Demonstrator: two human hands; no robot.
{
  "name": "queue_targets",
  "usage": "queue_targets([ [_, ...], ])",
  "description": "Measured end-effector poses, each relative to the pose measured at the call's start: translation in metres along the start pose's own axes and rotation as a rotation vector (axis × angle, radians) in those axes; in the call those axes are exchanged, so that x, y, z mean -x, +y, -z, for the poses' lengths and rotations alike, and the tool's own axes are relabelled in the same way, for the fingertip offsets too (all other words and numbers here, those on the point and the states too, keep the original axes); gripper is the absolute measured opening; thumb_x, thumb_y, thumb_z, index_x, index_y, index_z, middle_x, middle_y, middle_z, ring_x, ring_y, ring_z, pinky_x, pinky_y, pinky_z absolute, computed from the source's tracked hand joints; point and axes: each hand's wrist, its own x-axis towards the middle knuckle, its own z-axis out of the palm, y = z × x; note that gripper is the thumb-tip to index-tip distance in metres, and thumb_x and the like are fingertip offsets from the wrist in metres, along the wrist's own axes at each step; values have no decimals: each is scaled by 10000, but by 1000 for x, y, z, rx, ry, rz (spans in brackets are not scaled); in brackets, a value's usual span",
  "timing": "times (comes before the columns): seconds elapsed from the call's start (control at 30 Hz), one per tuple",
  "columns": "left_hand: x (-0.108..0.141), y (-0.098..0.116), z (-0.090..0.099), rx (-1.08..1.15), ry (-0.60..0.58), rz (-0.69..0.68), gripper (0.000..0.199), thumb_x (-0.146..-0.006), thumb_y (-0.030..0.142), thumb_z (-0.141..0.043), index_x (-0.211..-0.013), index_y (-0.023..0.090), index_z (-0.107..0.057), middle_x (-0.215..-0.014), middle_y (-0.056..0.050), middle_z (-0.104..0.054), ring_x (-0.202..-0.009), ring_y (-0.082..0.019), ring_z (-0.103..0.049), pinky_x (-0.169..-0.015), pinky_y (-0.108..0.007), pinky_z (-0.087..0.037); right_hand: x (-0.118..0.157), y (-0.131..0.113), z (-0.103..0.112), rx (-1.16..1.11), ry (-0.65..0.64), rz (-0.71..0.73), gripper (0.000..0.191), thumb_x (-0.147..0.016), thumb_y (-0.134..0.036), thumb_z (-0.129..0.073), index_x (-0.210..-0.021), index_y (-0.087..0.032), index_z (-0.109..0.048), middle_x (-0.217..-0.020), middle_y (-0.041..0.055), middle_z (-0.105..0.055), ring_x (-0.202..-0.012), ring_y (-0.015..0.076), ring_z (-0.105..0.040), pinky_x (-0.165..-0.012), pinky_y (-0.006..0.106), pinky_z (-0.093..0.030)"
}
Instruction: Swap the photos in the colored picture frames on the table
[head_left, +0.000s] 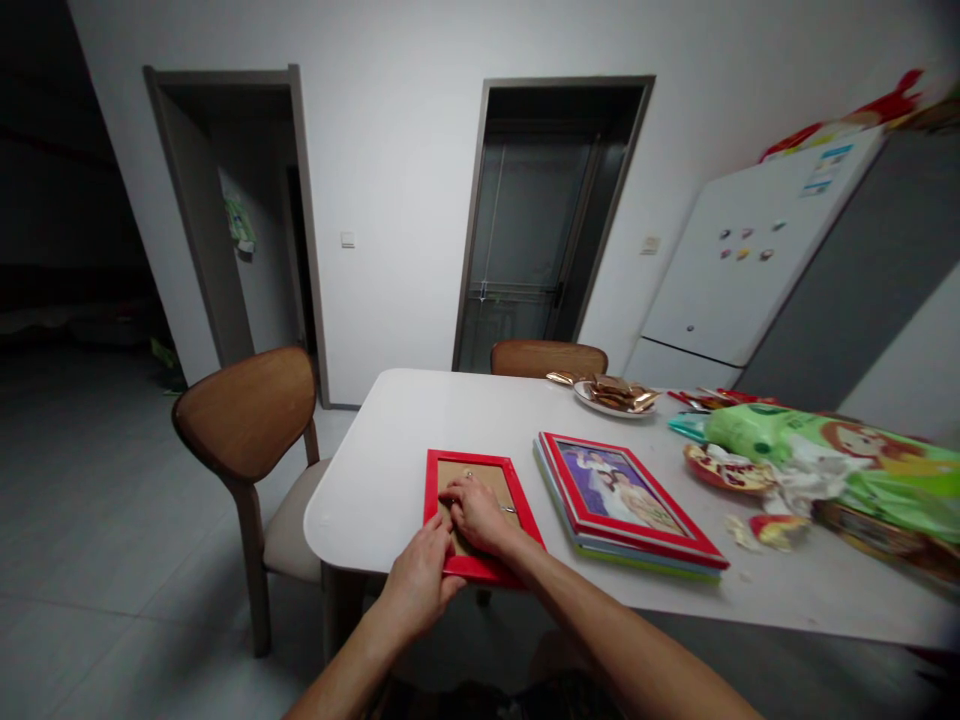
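Grip of left hand on red frame, with right hand, hold unclear, against brown backing.

A white wall spans the far side of a dimly lit room, broken by a left doorway and a right doorway, both grey-framed. A white refrigerator stands at far right. Brown wooden-backed chairs, a left chair and a far chair, flank the white worktop on a grey tiled floor; the far left lies in shadow.
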Motion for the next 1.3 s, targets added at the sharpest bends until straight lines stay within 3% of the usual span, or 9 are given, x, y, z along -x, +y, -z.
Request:
queue_targets([
  [0.27,1,5,6,10,-6,-7,439,-656,149,-579,-1078,140,-461,-1239,-130,-445,-1212,-220,-311,-998,-381,-288,-21,37,4,-101,146,-223,304,-733,-159,-429,-957,-115,-629,-955,99,-637,-883,168,-562,-801,249,-374],
  [0.53,3,7,8,0,1,-1,409,-646,132,-595,-1038,141,-479,-1237,-133,-448,-1207,-228,-318,-997,-399,-288,-43,51,-6,-152,80,-258,223,-684,-230,-540,-873,-178,-647,-800,37,-669,-709,141,-591,-637,214,-412],
  [0.83,5,4,4,5,7,8,509,-648,122,-594,-1131,86,-436,-1249,-177,-425,-1205,-236,-322,-1002,-384,-286,-52,56,-11,-90,55,-304,127,-689,-280,-553,-734,-200,-641,-746,9,-654,-677,116,-563,-606,194,-371],
  [1.07,10,1,4,-10,3,-11,543,-644,119,-585,-1157,82,-409,-1239,-157,-443,-1218,-217,-301,-1005,-373,-284,-68,60,-10,47,53,-469,215,-662,-400,-580,-703,-189,-596,-749,49,-634,-678,156,-559,-548,228,-338],
  [1.3,11,7,10,-16,-24,33,531,-663,143,-553,-1171,109,-402,-1253,-131,-436,-1220,-205,-298,-1009,-360,-276,-60,60,-4,154,79,-557,441,-663,-549,-526,-899,-176,-527,-834,99,-614,-778,220,-567,-608,284,-366],
])
